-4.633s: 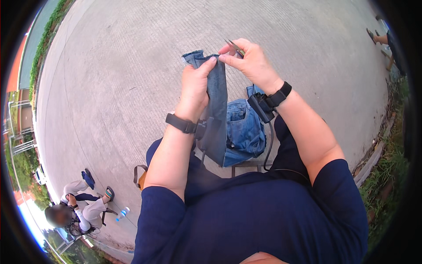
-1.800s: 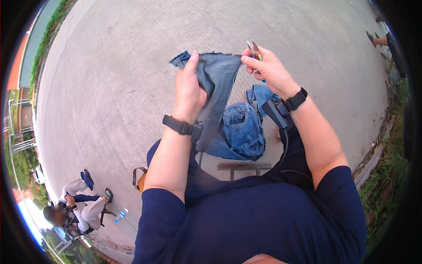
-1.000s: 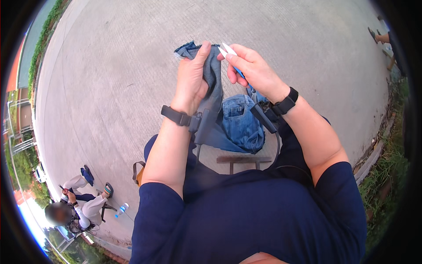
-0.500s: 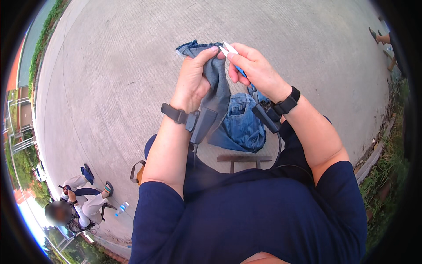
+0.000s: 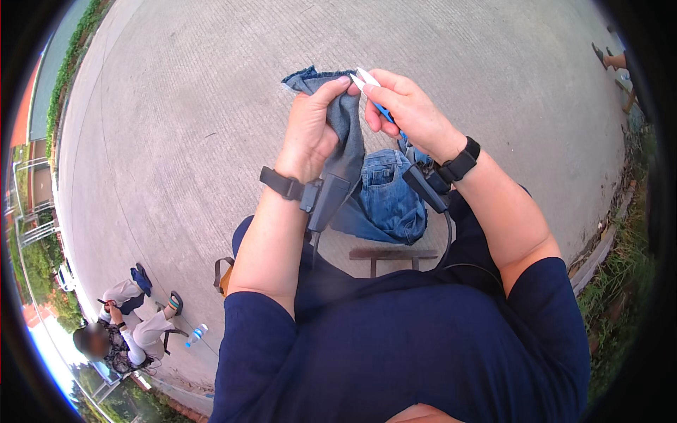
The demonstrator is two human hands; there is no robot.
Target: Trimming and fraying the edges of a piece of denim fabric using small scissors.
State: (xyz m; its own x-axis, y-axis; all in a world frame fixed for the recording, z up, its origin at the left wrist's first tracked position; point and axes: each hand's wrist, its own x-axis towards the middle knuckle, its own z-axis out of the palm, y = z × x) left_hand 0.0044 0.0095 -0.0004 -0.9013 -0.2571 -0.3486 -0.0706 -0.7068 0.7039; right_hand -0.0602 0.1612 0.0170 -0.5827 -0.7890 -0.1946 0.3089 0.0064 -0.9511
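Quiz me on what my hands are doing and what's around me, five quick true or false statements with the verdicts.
1. The right hand holds blue-handled snips. True.
2. The snips' blades are pressed fully shut. False: their tips stand apart.
3. The left hand is holding nothing. False: it pinches denim fabric near a frayed edge.
4. Both wrists wear black straps. True.
5. The clear plastic bottle is on the right side of the view. False: it is at the lower left, on the concrete near a seated person.
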